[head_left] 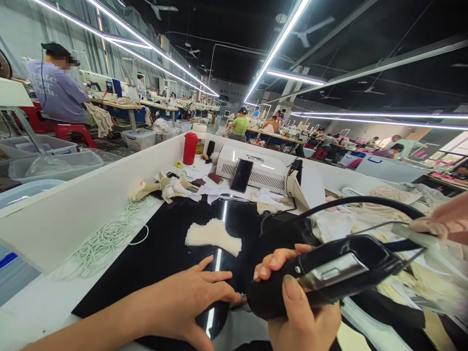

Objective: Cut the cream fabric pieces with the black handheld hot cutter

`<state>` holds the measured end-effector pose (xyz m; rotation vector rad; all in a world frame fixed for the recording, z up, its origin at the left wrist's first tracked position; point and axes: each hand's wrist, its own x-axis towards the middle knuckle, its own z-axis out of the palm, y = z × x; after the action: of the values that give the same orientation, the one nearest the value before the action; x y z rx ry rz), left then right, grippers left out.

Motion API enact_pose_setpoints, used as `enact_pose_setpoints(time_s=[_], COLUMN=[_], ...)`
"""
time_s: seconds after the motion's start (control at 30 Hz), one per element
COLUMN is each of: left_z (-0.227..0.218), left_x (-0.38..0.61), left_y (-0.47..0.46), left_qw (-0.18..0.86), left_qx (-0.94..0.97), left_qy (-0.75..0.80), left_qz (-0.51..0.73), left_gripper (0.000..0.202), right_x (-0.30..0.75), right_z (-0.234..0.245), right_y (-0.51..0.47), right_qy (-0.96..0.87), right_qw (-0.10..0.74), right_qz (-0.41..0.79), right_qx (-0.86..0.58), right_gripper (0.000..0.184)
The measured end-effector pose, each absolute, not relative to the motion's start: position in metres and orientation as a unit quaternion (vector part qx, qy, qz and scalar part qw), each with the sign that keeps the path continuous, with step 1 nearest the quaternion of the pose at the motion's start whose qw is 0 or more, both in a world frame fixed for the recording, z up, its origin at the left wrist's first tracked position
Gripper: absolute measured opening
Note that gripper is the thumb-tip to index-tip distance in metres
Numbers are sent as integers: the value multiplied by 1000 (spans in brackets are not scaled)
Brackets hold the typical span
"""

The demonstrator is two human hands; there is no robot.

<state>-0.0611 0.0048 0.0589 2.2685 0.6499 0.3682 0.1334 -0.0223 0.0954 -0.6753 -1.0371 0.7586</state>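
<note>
My right hand (307,317) is wrapped round a black corded hand tool (325,278) with a metal plate on its side; its exact kind is not clear. The tool's narrow tip points down left, close to the fingertips of my left hand (190,297). That left hand is spread low over a glossy black sheet (146,258), holding nothing that I can see. Beyond it, a cut cream fabric piece (214,235) lies flat on the sheet. Another person's hand (446,219) reaches in at the right edge, touching clear plastic near the cable.
Pale green cord (106,239) lies tangled at the left. Toward the back stand a red cup (190,148), a phone (242,175) and a white vented box (256,165). Fabric pieces and plastic bags (387,214) pile up at the right. White walls (91,204) edge the table.
</note>
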Motion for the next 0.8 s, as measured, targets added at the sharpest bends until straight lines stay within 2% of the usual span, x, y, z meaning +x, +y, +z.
enact_pose_setpoints(time_s=[0.33,0.6,0.8], left_z=[60,60,60], left_x=[-62,-63,-64], left_y=[5,5,5], left_qw=[366,355,357], left_qx=[886,890,890], left_qy=[251,258,254], left_qz=[137,127,125], left_gripper=[86,83,86], right_x=[125,117,115], right_z=[103,106,104], right_y=[-29,-41,-43], right_qy=[-436,-451,-440], right_qw=[747,749,748], right_qz=[363,389,391], right_qx=[-346,-291,-308], right_gripper=[29,32,29])
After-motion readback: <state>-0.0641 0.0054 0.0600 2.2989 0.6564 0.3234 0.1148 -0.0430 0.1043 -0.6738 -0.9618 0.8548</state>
